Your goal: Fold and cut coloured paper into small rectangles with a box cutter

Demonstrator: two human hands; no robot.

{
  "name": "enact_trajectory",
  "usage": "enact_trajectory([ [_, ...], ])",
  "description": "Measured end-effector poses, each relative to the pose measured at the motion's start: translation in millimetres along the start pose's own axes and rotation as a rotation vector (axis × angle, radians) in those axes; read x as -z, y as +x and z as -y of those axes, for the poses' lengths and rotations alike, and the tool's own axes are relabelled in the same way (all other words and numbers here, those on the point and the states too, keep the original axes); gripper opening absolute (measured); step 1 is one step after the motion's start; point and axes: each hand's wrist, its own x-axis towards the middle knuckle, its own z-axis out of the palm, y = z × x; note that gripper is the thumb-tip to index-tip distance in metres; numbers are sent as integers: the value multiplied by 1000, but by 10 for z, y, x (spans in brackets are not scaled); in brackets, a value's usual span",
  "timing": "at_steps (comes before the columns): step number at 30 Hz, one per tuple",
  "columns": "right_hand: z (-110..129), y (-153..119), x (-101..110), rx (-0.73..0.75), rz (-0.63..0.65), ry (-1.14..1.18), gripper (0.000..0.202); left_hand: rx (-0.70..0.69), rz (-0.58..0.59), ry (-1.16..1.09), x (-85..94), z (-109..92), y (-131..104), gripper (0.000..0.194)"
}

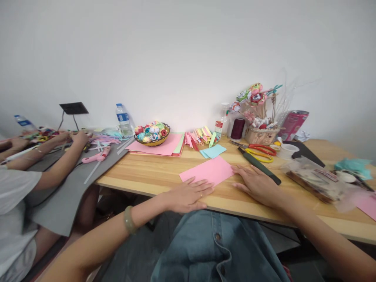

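Wood-grained table (147, 166): main work surface, running along the wall (188, 58). Grey sheet (66, 192): adjoins it at the left, below a co-worker's arms (63, 166). Rear of the table: wicker basket (261, 136) with paper flowers at right, shallow bowl (151, 143) of rolled paper pieces on stacked coloured sheets at left.

Pink paper (213, 169): lies flat near the front edge, set at a slant, between the hands. Single or folded layers: cannot be told. Expected handling: very light, flexible yet fairly crisp, liable to slide on the smooth wood and to crease under uneven pressure. Recommended hold: pinch lightly at a free corner or along an outer edge; brace with a flat palm.

Left hand (189, 194): palm down, fingers extended over the lower edge of the paper, pressing rather than gripping. Right hand (258, 186): fingers loosely spread, thumb apart, fingertips at the paper's right corner; nothing pinched.

Dark green handle (261, 166): lies behind the right hand, beside red-handled scissors (263, 149). Light blue slips (216, 151): rest just beyond the pink paper.
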Motion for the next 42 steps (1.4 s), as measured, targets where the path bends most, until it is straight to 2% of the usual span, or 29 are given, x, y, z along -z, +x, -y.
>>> enact_trajectory([
  [4,-20,-18,-37,-7,-10,-10,63,-1,-16,64,-57,-115,-264,68],
  [7,-30,-29,-66,-3,-23,-15,62,-7,-71,91,-52,-186,-463,72],
  [10,5,-31,-54,6,-44,-30,60,14,-159,-67,67,-161,-575,47],
  [12,48,-25,-16,7,-61,-57,58,83,-268,-178,179,-69,-538,37],
  [14,79,-16,35,-31,-83,-102,50,128,-385,-207,265,72,-400,33],
  [16,70,-8,84,-147,-120,-167,45,110,-405,-215,293,234,-199,32],
  [20,-97,-1,133,-454,-159,-286,39,52,-325,-235,195,507,158,41],
  [22,-213,-2,131,-520,-132,-310,34,30,-251,-235,131,593,231,42],
  [25,-342,0,109,-531,-84,-310,31,13,-130,-224,93,646,217,40],
  [30,-358,-2,87,-553,-72,-256,29,85,-18,-148,123,488,160,43],
  [34,-291,-129,155,-569,-125,-161,31,140,27,-50,97,256,276,54],
  [38,-156,-452,294,-536,-134,-17,38,104,5,-73,73,109,456,60],
  [42,140,-909,374,-421,-92,139,46,101,-37,-83,82,104,598,58],
])
